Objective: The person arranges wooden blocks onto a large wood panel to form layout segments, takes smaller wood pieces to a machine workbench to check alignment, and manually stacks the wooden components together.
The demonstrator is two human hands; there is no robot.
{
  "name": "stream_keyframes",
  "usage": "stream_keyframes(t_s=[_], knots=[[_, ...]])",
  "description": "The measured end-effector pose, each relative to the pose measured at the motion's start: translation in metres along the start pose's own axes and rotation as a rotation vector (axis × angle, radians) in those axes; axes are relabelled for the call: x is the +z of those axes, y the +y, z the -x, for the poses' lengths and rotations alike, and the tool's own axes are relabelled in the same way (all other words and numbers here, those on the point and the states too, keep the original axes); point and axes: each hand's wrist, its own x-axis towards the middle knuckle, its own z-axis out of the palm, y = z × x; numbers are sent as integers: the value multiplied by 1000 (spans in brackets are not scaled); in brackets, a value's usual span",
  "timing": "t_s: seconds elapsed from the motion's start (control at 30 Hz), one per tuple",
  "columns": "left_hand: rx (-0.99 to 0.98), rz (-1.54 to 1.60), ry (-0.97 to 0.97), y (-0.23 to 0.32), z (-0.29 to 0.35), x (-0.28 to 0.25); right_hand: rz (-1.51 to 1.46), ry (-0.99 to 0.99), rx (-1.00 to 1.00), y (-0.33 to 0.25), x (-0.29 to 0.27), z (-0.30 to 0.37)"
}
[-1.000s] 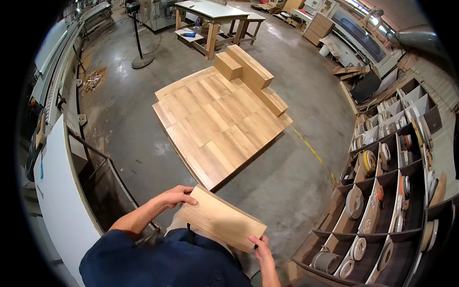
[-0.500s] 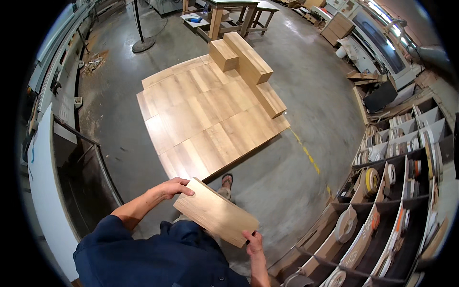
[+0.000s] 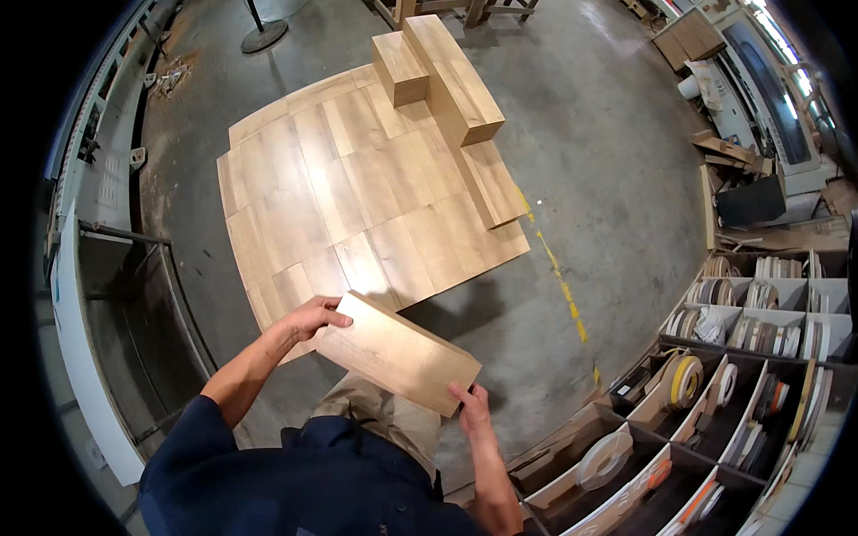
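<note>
Between both hands I hold a wood-grain board stack (image 3: pixel 398 351), tilted in front of my waist; its thick far edge shows, and how many boards it has I cannot tell. My left hand (image 3: pixel 315 319) is closed on its upper left end, thumb on top. At the lower right corner my right hand (image 3: pixel 472 409) grips it, thumb also on the face. Just beyond lies a low, broad layer of matching panels (image 3: pixel 357 196), laid side by side. Along its right side stand taller stacks: a long one (image 3: pixel 456 85), a short one (image 3: pixel 399 70) and a lower one (image 3: pixel 493 183).
To the right, a compartment rack (image 3: pixel 661 438) holds several rolls of edge banding (image 3: pixel 686 382). A white panel (image 3: pixel 89 375) and dark metal frame (image 3: pixel 161 330) stand at left. A round stand base (image 3: pixel 264 37) is at the back. Yellow tape (image 3: pixel 563 290) marks the grey floor.
The view has moved closer to the panel layer, and its near edge now lies by the held stack. Both hands keep their grip, and the held stack tilts so its far edge shows more.
</note>
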Motion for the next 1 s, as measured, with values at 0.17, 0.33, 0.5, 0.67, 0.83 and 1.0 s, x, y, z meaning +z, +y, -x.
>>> stream_keyframes(t_s=[0.17,0.33,0.5,0.67,0.83,1.0], knots=[[29,-70,46,42,-93,19,-61,-38,-7,-58,-28,-66],[6,4,24,101,-151,56,-38,-60,39,-113,-66,-142],[102,284,234,68,-161,79,182,-153,161,-196,-78,-225],[173,676,375,15,-154,138,634,-495,222,-301,-39,-314],[356,984,576,-6,-164,194,1178,-712,259,-373,72,-355],[626,1239,671,10,-212,215,1495,-920,207,-405,198,-385]])
